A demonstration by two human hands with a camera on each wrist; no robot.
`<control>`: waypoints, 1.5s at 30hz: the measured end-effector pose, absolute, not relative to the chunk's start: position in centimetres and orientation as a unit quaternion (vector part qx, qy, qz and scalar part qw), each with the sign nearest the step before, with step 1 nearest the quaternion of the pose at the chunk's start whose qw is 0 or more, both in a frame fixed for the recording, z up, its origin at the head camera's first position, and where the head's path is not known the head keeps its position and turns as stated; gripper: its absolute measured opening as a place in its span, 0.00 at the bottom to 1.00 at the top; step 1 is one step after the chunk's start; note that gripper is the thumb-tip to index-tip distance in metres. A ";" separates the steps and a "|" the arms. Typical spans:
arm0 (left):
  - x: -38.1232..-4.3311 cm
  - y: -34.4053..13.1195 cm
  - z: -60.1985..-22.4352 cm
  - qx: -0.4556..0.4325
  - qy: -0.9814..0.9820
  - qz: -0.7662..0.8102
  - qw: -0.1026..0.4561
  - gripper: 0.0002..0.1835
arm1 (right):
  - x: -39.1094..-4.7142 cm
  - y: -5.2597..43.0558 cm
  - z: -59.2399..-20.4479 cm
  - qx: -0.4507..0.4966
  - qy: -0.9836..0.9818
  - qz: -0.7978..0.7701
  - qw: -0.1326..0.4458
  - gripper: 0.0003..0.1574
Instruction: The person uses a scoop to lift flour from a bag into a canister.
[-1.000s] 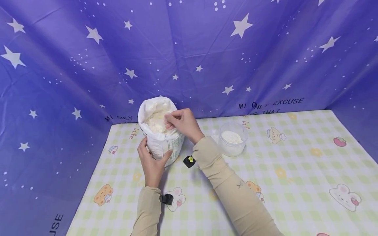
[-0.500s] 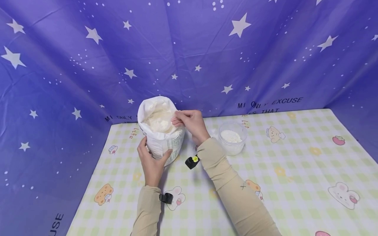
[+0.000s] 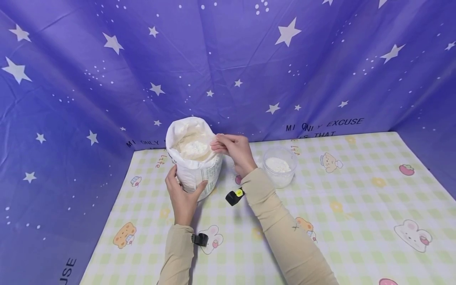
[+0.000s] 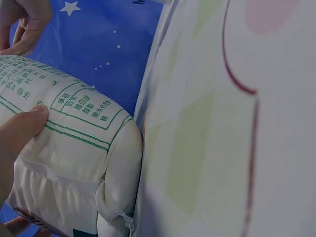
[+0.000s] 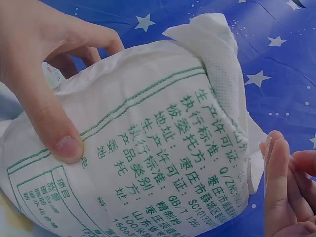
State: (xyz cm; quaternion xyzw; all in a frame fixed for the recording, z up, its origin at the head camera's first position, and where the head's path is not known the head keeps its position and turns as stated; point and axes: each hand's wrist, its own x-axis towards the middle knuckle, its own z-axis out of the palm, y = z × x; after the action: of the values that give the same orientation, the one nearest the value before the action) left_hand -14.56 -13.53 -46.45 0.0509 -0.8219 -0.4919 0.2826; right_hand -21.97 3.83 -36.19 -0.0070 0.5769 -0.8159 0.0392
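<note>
A white cloth flour bag (image 3: 192, 174) with green print stands upright at the back left of the table, its mouth spread. Pale flour (image 3: 196, 149) shows inside, with a whiter heap near the middle. My left hand (image 3: 183, 202) grips the bag's lower front, thumb (image 4: 29, 123) across the print and fingers round the far side. At the bag's right rim my right hand (image 3: 236, 152) pinches the end of a thin, see-through utensil reaching over the flour; I cannot tell its exact kind. In the right wrist view, the curled fingers (image 5: 279, 182) are beside the bag's folded edge.
A clear round tub (image 3: 281, 180) partly filled with white flour stands right of my right wrist. The table's checked cloth (image 3: 356, 237) spreads to the right and front. A blue star-patterned curtain (image 3: 228, 59) hangs close behind the bag.
My right hand has drawn back to the right, from over the bag's mouth to its rim. A whiter heap of flour now shows in the bag. The left hand has kept its grip.
</note>
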 end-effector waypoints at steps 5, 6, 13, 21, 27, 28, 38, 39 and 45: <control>-14.6 -13.5 -46.4 0.050 -0.822 -0.491 0.284 0.53 | -21.9 4.2 -36.3 -0.002 0.562 -0.826 0.046 0.18; -14.5 -13.5 -46.5 0.050 -0.822 -0.491 0.285 0.53 | -21.9 4.2 -36.3 0.000 0.559 -0.828 0.046 0.18; -14.5 -13.6 -46.5 0.050 -0.821 -0.492 0.285 0.53 | -21.9 4.4 -36.4 0.009 0.537 -0.842 0.047 0.17; -14.5 -13.5 -46.5 0.053 -0.821 -0.493 0.284 0.53 | -21.4 4.9 -36.5 0.019 0.502 -0.862 0.059 0.21; -14.5 -13.5 -46.5 0.052 -0.821 -0.492 0.286 0.54 | -21.2 5.4 -36.4 0.019 0.482 -0.874 0.058 0.24; -14.5 -13.5 -46.5 0.052 -0.821 -0.492 0.285 0.54 | -21.2 5.4 -36.4 0.018 0.481 -0.875 0.057 0.24; -14.4 -13.5 -46.6 0.056 -0.820 -0.495 0.282 0.53 | -20.9 6.3 -36.4 0.025 0.475 -0.879 0.044 0.17; -14.4 -13.5 -46.6 0.056 -0.820 -0.496 0.281 0.53 | -20.8 6.5 -36.4 0.025 0.474 -0.879 0.044 0.17; -14.4 -13.5 -46.5 0.054 -0.818 -0.499 0.281 0.53 | -20.6 7.3 -36.1 0.014 0.466 -0.884 0.041 0.15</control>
State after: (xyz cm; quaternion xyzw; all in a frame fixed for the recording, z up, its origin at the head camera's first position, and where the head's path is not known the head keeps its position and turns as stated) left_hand -14.38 -13.48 -46.46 0.0536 -0.8179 -0.4993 0.2808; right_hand -20.59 7.33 -36.15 0.0145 0.4659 -0.8838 0.0408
